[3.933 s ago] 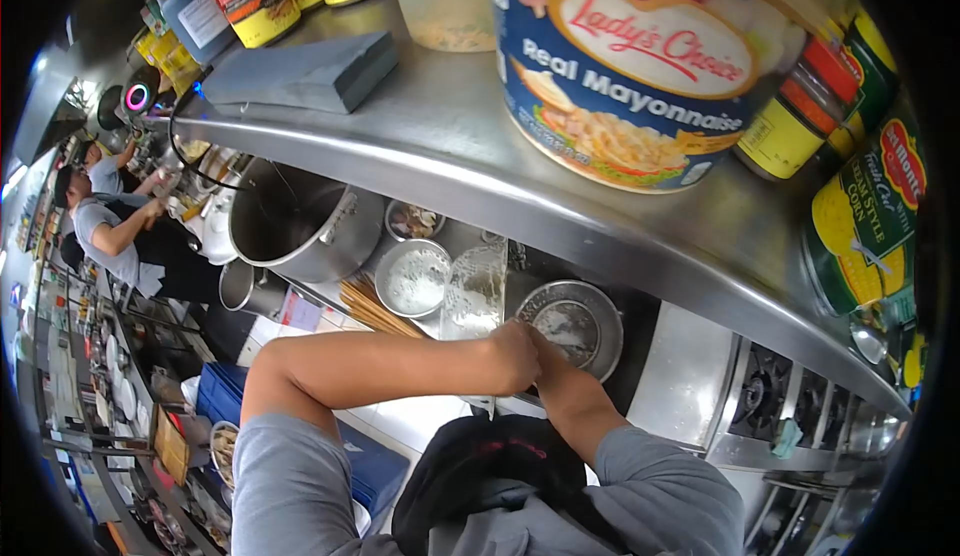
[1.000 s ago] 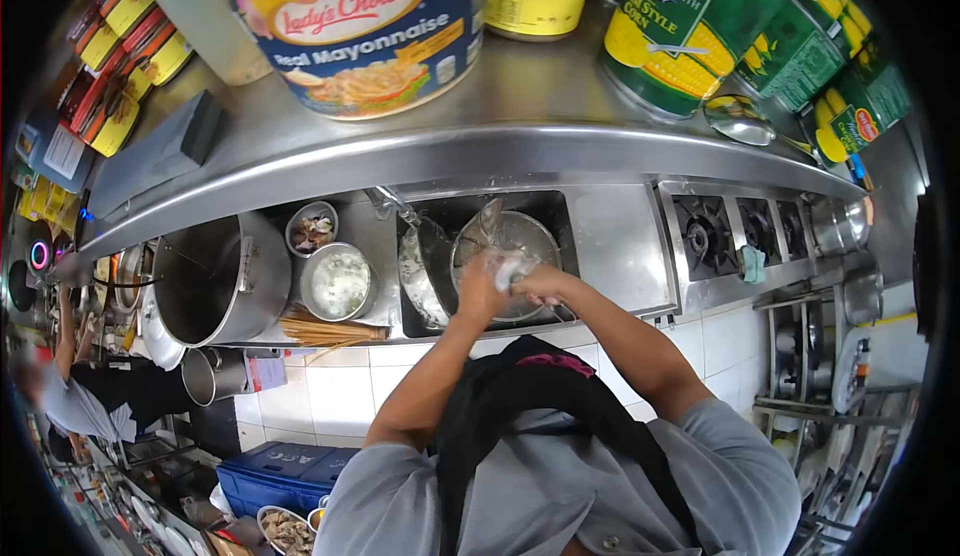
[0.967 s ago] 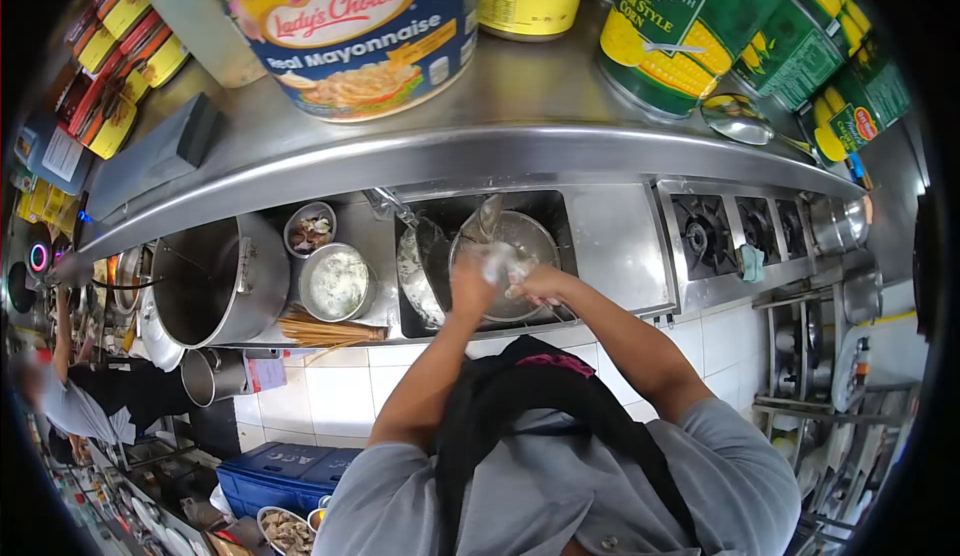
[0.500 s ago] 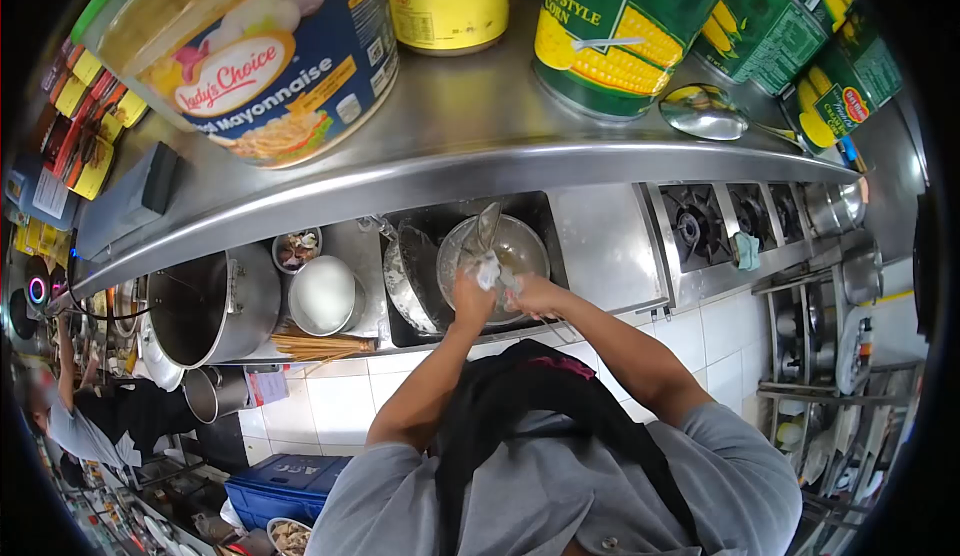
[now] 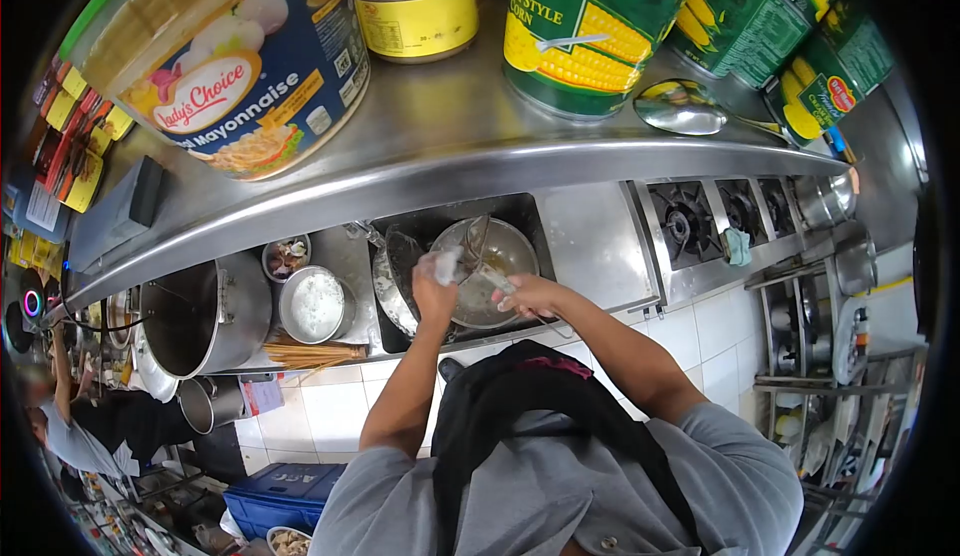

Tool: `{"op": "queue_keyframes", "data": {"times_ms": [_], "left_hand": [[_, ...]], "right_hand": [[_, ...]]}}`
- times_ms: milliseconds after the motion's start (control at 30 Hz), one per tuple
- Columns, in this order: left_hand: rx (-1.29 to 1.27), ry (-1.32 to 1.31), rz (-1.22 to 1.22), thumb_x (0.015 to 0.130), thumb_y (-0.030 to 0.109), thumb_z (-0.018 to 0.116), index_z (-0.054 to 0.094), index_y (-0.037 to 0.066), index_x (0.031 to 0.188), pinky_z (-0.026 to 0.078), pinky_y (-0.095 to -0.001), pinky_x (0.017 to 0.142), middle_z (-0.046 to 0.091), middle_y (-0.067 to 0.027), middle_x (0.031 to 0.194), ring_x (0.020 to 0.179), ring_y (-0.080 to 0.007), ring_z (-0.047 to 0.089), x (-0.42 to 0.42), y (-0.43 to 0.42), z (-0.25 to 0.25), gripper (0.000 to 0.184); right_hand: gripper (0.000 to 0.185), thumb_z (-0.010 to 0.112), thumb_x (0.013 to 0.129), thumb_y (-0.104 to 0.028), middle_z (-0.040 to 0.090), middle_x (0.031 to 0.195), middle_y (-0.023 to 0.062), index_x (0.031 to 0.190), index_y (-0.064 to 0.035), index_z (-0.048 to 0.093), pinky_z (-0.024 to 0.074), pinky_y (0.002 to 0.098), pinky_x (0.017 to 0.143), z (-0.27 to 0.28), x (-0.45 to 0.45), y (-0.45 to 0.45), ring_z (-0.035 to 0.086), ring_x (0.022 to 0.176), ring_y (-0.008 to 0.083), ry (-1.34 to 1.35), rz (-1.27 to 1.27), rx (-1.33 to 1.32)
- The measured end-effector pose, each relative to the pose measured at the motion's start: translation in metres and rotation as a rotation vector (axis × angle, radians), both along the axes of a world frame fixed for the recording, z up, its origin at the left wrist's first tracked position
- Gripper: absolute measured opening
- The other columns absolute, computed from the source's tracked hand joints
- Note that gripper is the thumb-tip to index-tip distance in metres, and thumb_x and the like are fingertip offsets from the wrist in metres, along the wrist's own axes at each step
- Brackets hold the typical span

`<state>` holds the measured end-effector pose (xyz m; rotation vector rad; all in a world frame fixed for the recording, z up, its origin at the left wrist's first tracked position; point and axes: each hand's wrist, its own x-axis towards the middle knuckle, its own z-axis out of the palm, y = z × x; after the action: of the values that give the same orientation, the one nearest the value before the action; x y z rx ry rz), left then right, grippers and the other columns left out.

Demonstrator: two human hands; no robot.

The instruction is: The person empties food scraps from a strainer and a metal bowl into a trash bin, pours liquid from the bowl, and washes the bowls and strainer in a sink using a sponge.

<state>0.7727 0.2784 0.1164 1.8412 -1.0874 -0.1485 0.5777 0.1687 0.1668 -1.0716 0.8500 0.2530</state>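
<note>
Over a wide metal bowl in the dark sink, my right hand is closed round the pale handle of a metal utensil. The utensil has a narrow shiny end pointing away from me; blur hides its exact kind. To the left, my left hand is closed on a whitish foamy wad, smeared by motion. That hand is by the bowl's left rim, apart from my right hand. A large soapy pan leans in the sink on the left.
Left of the sink stand a pot of white suds, a small bowl of scraps, wooden sticks and a deep stockpot. A steel shelf with tubs and cans crosses ahead. Burners are right. Another person works far left.
My left hand has moved left with the foamy wad, away from the utensil and my right hand. The right hand keeps its hold, and the view has shifted slightly.
</note>
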Motion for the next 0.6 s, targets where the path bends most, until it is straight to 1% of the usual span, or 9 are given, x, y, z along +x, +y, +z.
{"op": "queue_keyframes", "data": {"times_ms": [33,100,233,333,367,400,467,533,600], "left_hand": [[0.001,0.003,-0.002,0.066,-0.004,0.065,0.065,0.009,0.112,0.048,-0.0452,0.089,0.063,-0.0131,0.107,0.1,-0.0369,0.059,-0.011,0.004,0.002,0.047],[-0.023,-0.038,-0.454,0.065,-0.004,0.065,0.065,0.009,0.111,0.049,-0.0444,0.088,0.064,-0.0151,0.104,0.098,-0.0386,0.06,-0.038,0.012,0.015,0.048],[0.119,0.129,-0.166,0.063,-0.002,0.068,0.065,0.01,0.11,0.048,-0.0447,0.09,0.063,-0.0142,0.106,0.103,-0.0379,0.058,-0.04,0.006,-0.009,0.048],[-0.026,-0.053,-0.443,0.065,0.002,0.07,0.066,0.008,0.109,0.048,-0.0446,0.091,0.063,-0.0151,0.107,0.102,-0.0376,0.058,-0.061,0.011,0.027,0.044],[0.028,-0.174,-0.397,0.066,0.002,0.068,0.067,0.008,0.107,0.048,-0.0439,0.091,0.064,-0.0155,0.107,0.102,-0.0371,0.058,-0.071,0.013,0.048,0.042],[0.03,-0.176,-0.392,0.066,0.002,0.068,0.067,0.008,0.107,0.048,-0.0439,0.091,0.064,-0.0155,0.107,0.102,-0.0371,0.058,-0.064,0.009,0.038,0.042],[0.135,0.161,-0.223,0.065,0.005,0.071,0.068,0.009,0.105,0.046,-0.045,0.092,0.063,-0.0123,0.11,0.107,-0.0354,0.056,-0.04,-0.008,0.008,0.041],[0.097,0.048,-0.272,0.065,0.005,0.07,0.067,0.009,0.105,0.046,-0.0456,0.091,0.064,-0.0123,0.108,0.106,-0.0352,0.057,-0.046,-0.007,-0.005,0.04],[0.075,-0.163,-0.481,0.065,0.002,0.068,0.068,0.007,0.106,0.047,-0.0449,0.091,0.066,-0.0152,0.107,0.101,-0.0351,0.061,-0.076,0.008,0.048,0.041]], "right_hand": [[0.032,0.073,0.079,-0.008,0.043,0.057,-0.0029,0.104,-0.0057,0.055,0.0276,0.0258,0.038,0.002,-0.005,-0.001,0.036,0.041,0.0066,0.003,-0.002,0.001],[0.037,0.074,0.076,-0.009,0.047,0.066,-0.0017,0.106,-0.0078,0.054,0.0305,0.0264,0.04,0.034,-0.005,0.002,0.04,0.046,0.0072,0.03,0.126,-0.107],[0.034,0.074,0.077,-0.007,0.045,0.059,-0.0023,0.102,-0.006,0.052,0.0291,0.0257,0.038,0.004,-0.013,0.011,0.038,0.042,0.0068,-0.022,0.135,-0.188],[0.032,0.074,0.074,-0.009,0.048,0.059,-0.0009,0.097,-0.007,0.051,0.0295,0.0265,0.037,0.019,-0.011,0.006,0.041,0.042,0.008,0.012,0.14,-0.262],[0.032,0.074,0.072,-0.009,0.049,0.06,-0.0005,0.095,-0.007,0.053,0.0301,0.0271,0.037,0.019,-0.012,0.004,0.042,0.042,0.0087,0.022,0.196,-0.34],[0.031,0.075,0.071,-0.01,0.049,0.06,-0.0001,0.094,-0.0069,0.054,0.0307,0.0276,0.037,0.019,-0.01,0.003,0.043,0.042,0.0094,0.027,0.253,-0.419],[0.031,0.075,0.07,-0.01,0.049,0.06,0.0,0.094,-0.0065,0.056,0.0318,0.0276,0.037,0.023,-0.008,0.007,0.043,0.042,0.0098,0.048,0.246,-0.434],[0.031,0.075,0.068,-0.01,0.049,0.06,0.0001,0.093,-0.006,0.058,0.0328,0.0275,0.038,0.025,-0.011,0.007,0.043,0.043,0.0101,0.078,0.237,-0.458],[0.037,0.074,0.068,-0.012,0.057,0.067,0.006,0.101,-0.0029,0.061,0.0366,0.0309,0.04,0.018,-0.013,-0.001,0.047,0.046,0.0125,0.098,0.184,-0.452]]}}
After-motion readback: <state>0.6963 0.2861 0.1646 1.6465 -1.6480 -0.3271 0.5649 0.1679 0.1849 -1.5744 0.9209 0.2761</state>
